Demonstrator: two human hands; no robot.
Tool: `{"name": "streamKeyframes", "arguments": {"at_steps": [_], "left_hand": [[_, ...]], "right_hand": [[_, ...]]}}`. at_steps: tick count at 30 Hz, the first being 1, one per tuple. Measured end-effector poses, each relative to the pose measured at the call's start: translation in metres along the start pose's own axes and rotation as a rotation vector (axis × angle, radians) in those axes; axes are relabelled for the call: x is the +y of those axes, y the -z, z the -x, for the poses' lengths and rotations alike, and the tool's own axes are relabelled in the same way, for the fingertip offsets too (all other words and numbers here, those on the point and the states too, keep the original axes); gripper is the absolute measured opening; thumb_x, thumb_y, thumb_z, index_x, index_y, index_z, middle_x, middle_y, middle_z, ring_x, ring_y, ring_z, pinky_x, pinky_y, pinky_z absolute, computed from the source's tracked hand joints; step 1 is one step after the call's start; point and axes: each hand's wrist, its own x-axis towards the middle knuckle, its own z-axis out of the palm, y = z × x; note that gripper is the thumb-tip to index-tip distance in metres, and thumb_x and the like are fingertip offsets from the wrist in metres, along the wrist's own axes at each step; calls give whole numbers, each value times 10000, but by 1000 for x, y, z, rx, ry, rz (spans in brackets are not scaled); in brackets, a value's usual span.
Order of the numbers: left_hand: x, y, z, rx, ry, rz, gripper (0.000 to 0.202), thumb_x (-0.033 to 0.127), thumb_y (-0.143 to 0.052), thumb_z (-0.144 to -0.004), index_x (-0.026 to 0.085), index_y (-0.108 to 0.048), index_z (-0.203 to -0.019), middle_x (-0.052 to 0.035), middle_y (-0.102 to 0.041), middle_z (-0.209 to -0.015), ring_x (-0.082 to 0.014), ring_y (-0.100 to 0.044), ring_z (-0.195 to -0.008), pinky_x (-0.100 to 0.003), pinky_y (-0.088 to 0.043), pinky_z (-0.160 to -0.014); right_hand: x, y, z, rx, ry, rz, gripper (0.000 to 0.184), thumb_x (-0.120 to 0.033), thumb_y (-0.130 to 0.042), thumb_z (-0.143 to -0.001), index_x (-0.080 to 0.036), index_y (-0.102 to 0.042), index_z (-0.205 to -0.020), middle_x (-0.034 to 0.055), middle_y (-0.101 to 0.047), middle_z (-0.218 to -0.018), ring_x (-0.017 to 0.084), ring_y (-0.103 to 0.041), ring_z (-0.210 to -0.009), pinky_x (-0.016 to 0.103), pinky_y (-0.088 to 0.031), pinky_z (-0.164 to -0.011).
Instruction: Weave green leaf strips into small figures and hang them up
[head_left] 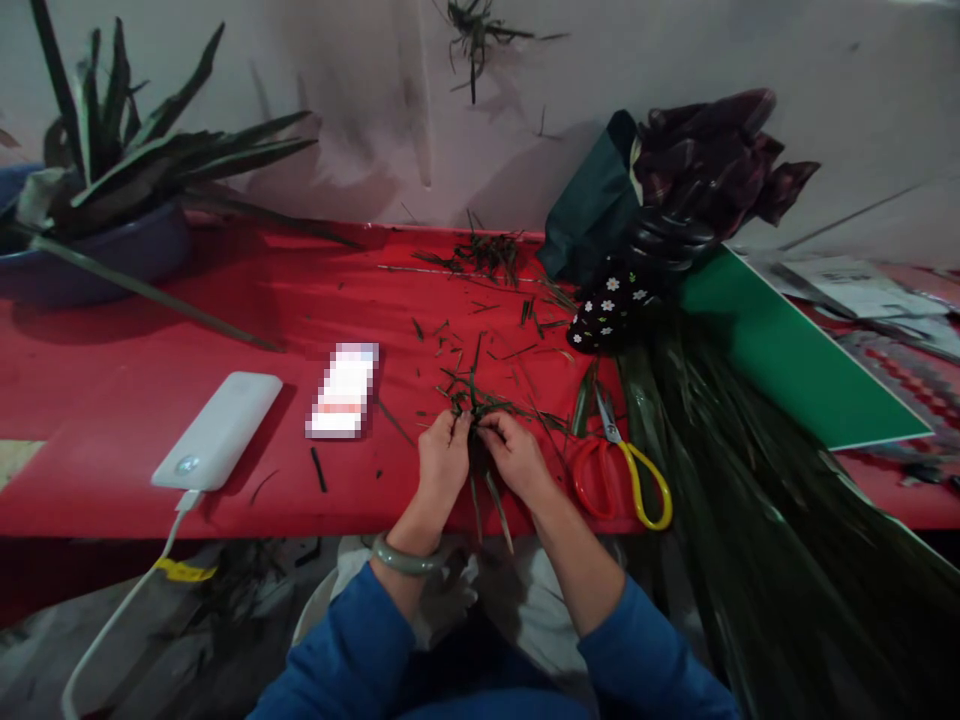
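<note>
At the front middle of the red-covered table (330, 515), my left hand (444, 455) and my right hand (516, 452) are side by side, fingers pinched on a small bundle of woven green leaf strips (474, 405). Loose ends of the strips stick out above the fingers and hang down between my wrists. The exact weave under my fingertips is hidden. Scissors (621, 445) with one red and one yellow handle lie just right of my right hand, blades pointing away from me. Leaf scraps (525, 310) are scattered beyond both hands.
Left of my hands lie a blurred-out phone (343, 392) and a white power bank (217, 430) with a cable. A blue basin (97, 260) holds long leaves at the far left. On the right are a dark leaf pile (757, 490), a green board (795, 350) and a dark bag (592, 195).
</note>
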Motion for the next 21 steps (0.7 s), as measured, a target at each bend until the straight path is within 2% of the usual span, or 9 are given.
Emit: {"name": "streamKeyframes", "arguments": {"at_steps": [5,9,12,15,17,21], "left_hand": [[-3,-2,-1,37,20,54,292,355,-435,-745,165,-391,-527,63,-347,-464,-67,-327,-458,-194,-239,-449],[-6,-1,-5,15,23,146,311,376,-444,-734,161,-399,-514,65,-326,-457,-63,-327,-455,-188,-248,-436],[-6,2,-4,-57,-3,220,253,372,-467,-720,156,-488,-591,53,-440,-508,-72,-417,-502,-185,-313,-477],[-6,4,-1,-128,-70,240,179,313,-525,-685,162,-561,-774,10,-585,-702,-105,-528,-669,-207,-392,-619],[-6,3,0,-140,-107,228,190,264,-535,-674,162,-561,-832,-14,-608,-781,-119,-546,-738,-226,-403,-683],[-11,5,-1,-144,-125,177,176,225,-500,-685,154,-562,-832,-20,-610,-746,-117,-549,-683,-226,-413,-640]], "right_hand": [[0,-1,1,-27,0,42,123,-222,-435,-764,-181,-542,-809,9,-603,-754,124,-546,-699,222,-411,-648],[3,-1,0,-8,10,75,136,-231,-430,-765,-179,-542,-821,23,-608,-770,137,-551,-722,239,-415,-662],[7,-2,-1,-11,45,112,151,-207,-416,-763,-176,-547,-832,37,-610,-801,145,-551,-760,252,-414,-693],[10,-3,-1,7,72,148,174,-151,-398,-742,-171,-540,-841,48,-604,-826,151,-545,-787,261,-410,-713],[11,-3,-1,12,82,169,177,-144,-392,-737,-167,-535,-837,53,-601,-818,156,-545,-781,265,-411,-709],[12,-4,-1,-12,97,191,159,-177,-391,-756,-170,-535,-824,50,-600,-801,156,-545,-760,265,-412,-695]]}}
